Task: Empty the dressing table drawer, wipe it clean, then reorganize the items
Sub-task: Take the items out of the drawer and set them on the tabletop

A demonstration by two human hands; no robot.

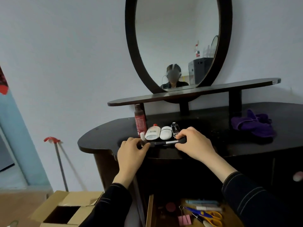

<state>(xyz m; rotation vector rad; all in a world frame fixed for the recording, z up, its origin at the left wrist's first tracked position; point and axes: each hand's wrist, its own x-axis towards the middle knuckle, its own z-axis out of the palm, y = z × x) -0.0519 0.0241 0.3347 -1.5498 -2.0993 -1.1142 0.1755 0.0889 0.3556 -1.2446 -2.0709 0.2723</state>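
Both hands are up on the tabletop (105, 136), and we're in the emptying stage. The left hand (132, 150) at nine o'clock has its fingers curled round a small bottle (143, 140) with a white cap, standing it upright near the front edge. The right hand (196, 143) at three o'clock is arched over, thumb and forefinger pinching the right end of a pen (165, 143) that lies flat between the two hands.

Just beyond, at twelve o'clock from the hands, there's a row already set out: a tall red bottle (140, 122), a white tube (153, 132) with a red cap, a white case (166, 132) and a dark bottle (175, 128), all side by side. So part of the load is out.

The drawer (150, 210) sits open at six o'clock, at the very bottom of the view, and there's plenty left in it: scissors (212, 216), a pink clip (184, 220), some markers (203, 204) and other small bits too dim to name.

The purple cloth (253, 126) lies bunched at two o'clock on the tabletop, well apart from both hands, so by my reckoning wiping hasn't begun. I'd call this roughly halfway through the emptying, with the wipe and the whole reorganizing yet to come.
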